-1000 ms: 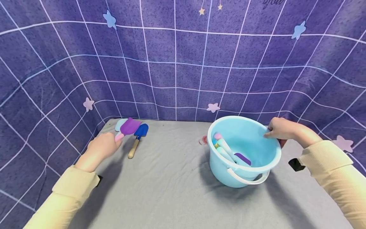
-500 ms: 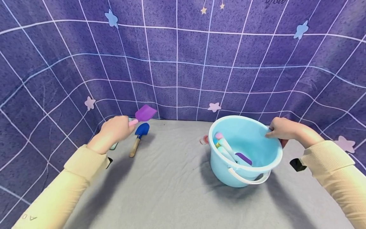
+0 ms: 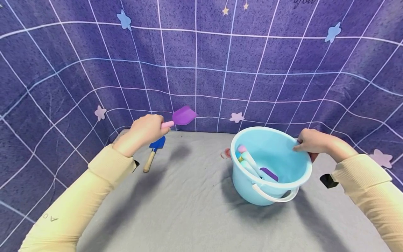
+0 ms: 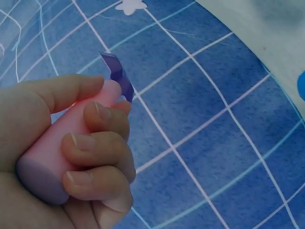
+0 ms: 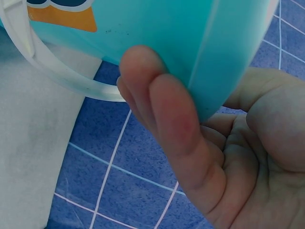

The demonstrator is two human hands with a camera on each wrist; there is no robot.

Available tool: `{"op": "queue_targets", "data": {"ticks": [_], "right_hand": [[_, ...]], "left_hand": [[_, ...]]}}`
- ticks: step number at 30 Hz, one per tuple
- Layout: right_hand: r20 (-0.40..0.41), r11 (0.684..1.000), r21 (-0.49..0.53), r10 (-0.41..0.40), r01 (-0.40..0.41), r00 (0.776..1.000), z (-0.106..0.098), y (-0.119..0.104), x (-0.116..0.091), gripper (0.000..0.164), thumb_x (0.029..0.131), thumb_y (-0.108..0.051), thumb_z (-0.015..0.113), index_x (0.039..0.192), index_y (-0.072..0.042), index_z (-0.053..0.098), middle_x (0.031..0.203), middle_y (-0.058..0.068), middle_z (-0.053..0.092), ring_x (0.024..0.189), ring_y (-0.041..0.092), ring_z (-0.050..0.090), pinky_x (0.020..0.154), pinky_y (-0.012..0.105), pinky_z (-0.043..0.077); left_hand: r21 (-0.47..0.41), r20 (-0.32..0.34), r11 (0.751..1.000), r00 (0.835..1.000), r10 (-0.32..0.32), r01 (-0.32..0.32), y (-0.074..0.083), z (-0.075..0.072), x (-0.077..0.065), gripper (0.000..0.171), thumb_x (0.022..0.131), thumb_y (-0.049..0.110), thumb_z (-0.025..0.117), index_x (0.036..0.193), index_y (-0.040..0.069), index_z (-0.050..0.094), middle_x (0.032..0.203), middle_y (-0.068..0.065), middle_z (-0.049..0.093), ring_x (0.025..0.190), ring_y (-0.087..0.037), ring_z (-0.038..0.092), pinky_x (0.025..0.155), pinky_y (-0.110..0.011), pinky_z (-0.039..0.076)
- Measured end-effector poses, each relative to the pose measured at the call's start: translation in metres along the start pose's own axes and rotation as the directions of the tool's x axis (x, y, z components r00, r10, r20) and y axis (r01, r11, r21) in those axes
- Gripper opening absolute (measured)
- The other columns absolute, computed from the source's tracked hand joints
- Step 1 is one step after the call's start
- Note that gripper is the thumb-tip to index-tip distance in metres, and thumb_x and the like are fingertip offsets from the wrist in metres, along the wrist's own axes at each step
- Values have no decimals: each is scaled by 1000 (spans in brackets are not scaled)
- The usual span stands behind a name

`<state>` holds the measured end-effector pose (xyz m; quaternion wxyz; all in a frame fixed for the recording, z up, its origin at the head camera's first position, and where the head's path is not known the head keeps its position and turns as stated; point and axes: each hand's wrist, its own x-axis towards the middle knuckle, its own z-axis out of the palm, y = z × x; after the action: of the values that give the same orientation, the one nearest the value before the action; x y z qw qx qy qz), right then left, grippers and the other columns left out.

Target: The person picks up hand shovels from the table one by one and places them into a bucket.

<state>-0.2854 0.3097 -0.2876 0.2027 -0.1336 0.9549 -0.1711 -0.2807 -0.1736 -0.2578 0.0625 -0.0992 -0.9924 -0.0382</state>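
Left hand (image 3: 146, 128), gripping the pink-handled purple plastic shovel (image 3: 184, 115), has shifted rightward, bringing it nearer the round light-blue plastic bucket (image 3: 270, 150) that the right hand (image 3: 310, 141) grips.

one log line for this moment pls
left grip: purple shovel by pink handle, raised | right grip: light-blue bucket rim | blue trowel: lying on grey surface

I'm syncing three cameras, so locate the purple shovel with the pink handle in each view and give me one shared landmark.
Head: purple shovel just left of centre, slightly above mid-height, gripped by the left hand.
Left wrist: pink handle at left, purple blade beyond it, up and right.
Right wrist: not in it.
Shared landmark: the grid-patterned cloth, in all three.
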Motion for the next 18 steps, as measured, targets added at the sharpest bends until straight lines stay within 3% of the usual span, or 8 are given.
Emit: {"op": "queue_targets", "data": {"ticks": [10, 18], "right_hand": [[7, 1000, 26, 1, -1, 1000, 0, -1, 0, 27, 89, -14, 59, 95, 11, 65, 66, 6, 66, 53, 19, 66, 52, 32, 54], [11, 1000, 30, 5, -5, 1000, -1, -1, -1, 27, 89, -14, 59, 96, 12, 64, 67, 6, 66, 54, 18, 66, 52, 32, 54]], "left_hand": [[19, -55, 991, 989, 134, -134, 32, -9, 18, 27, 87, 37, 60, 82, 10, 64, 72, -5, 61, 65, -26, 58, 59, -44, 46], [31, -36, 976, 975, 218, -217, 62, -19, 30, 26, 86, 36, 63, 83, 11, 68, 74, -3, 62, 65, -23, 56, 59, -41, 47]]}}
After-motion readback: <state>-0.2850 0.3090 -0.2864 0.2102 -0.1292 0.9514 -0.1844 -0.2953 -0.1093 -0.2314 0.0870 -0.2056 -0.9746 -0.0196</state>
